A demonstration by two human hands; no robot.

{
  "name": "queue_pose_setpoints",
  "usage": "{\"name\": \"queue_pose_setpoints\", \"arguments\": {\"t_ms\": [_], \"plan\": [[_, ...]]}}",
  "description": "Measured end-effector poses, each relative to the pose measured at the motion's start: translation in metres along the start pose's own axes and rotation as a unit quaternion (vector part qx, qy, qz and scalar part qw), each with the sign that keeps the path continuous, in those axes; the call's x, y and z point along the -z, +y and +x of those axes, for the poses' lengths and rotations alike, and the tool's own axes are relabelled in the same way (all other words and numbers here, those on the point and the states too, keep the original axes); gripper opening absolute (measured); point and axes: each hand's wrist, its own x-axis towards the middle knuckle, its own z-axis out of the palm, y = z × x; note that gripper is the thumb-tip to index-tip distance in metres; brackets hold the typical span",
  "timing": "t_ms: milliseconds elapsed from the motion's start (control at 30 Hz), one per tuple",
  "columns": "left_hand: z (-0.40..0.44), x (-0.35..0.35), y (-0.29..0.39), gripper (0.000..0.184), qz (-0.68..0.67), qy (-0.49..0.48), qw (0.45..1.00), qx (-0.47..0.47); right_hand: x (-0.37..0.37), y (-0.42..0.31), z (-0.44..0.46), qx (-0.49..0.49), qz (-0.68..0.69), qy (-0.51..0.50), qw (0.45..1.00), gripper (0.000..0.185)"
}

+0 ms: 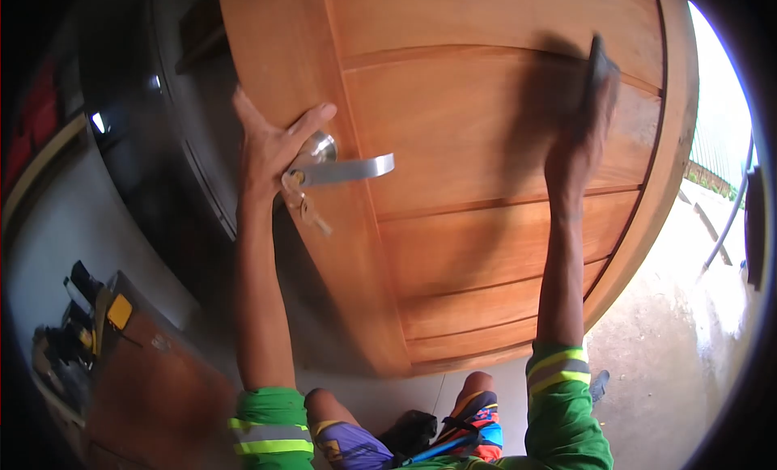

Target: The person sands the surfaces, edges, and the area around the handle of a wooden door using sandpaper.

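A brown wooden panelled door (486, 122) stands upright in front of me. My left hand (271, 150) grips its left edge, with the thumb spread on the face just above the silver lever handle (348, 170) and most fingers hidden at the edge. Keys (312, 215) hang from the handle's lock. Toward the upper right, my right hand (584, 142) holds a dark grey pad (599, 69) against or close to the door's face. Motion blurs that hand, so the pad's exact kind and its contact with the wood cannot be made out.
At the lower left stands a brown cabinet (154, 381) with a yellow item (119, 311) and several dark tools (73, 340) on or beside it. A dark glossy upright surface (133, 146) is behind the door's left edge. Bright concrete ground (655, 332) lies to the right.
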Motion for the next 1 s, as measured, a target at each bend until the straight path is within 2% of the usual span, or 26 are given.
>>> {"name": "queue_pose_setpoints", "arguments": {"t_ms": [67,133,200,233,267,333,367,433,500,533,567,633,733,833,900,933,1000], "plan": [[0.004,0.000,-0.004,0.111,0.008,-0.010,1.000,0.000,-0.055,-0.006,-0.008,0.120,-0.122,-0.024,0.985,0.067],[0.005,0.001,-0.010,0.112,0.000,-0.014,1.000,0.005,-0.077,-0.059,-0.053,0.186,-0.033,-0.151,0.970,0.063],[0.007,0.000,-0.015,0.111,0.002,-0.016,1.000,-0.001,-0.078,-0.083,-0.145,0.161,0.007,-0.239,0.957,0.061],[0.008,0.001,-0.018,0.110,0.001,-0.017,1.000,-0.005,-0.071,-0.079,-0.192,0.146,-0.017,-0.235,0.961,0.061],[0.010,0.001,-0.021,0.109,0.013,-0.012,1.000,-0.016,-0.060,-0.087,-0.199,0.131,-0.041,-0.230,0.964,0.062],[0.012,0.000,-0.027,0.107,0.036,-0.008,0.999,-0.035,-0.065,-0.087,-0.196,0.077,-0.012,-0.218,0.973,0.064],[0.013,-0.002,-0.025,0.107,0.002,-0.016,0.999,-0.041,-0.069,-0.095,-0.172,0.047,-0.001,-0.208,0.977,0.065],[0.010,-0.003,-0.021,0.107,-0.068,-0.027,0.996,-0.045,-0.097,-0.111,-0.096,0.077,-0.021,-0.122,0.989,0.068],[0.010,-0.001,-0.019,0.106,-0.045,-0.028,0.998,-0.042,-0.106,-0.115,-0.076,0.108,-0.014,-0.128,0.986,0.068],[0.009,0.001,-0.019,0.105,-0.032,-0.031,0.998,-0.041,-0.107,-0.118,-0.075,0.123,-0.010,-0.130,0.984,0.068],[0.010,0.003,-0.020,0.103,-0.015,-0.022,0.999,-0.047,-0.095,-0.125,-0.102,0.085,-0.011,-0.159,0.983,0.068],[0.008,0.001,-0.020,0.100,0.015,-0.005,0.998,-0.065,-0.085,-0.106,-0.198,0.075,-0.051,-0.199,0.976,0.067],[0.005,0.002,-0.014,0.098,-0.051,-0.026,0.997,-0.047,-0.080,-0.113,-0.185,0.072,-0.070,-0.210,0.973,0.062],[0.002,0.005,-0.006,0.099,-0.031,-0.020,0.997,-0.064,-0.100,-0.128,-0.079,0.113,-0.049,-0.136,0.983,0.062],[0.005,0.002,-0.009,0.101,-0.039,-0.016,0.997,-0.067,-0.103,-0.134,-0.052,0.120,-0.041,-0.131,0.983,0.062],[0.004,0.002,-0.012,0.102,-0.044,-0.013,0.997,-0.066,-0.103,-0.136,-0.049,0.123,-0.037,-0.132,0.983,0.062],[0.003,0.003,-0.010,0.106,-0.013,-0.015,1.000,-0.018,-0.092,-0.126,-0.117,0.095,-0.056,-0.189,0.976,0.059]]}}
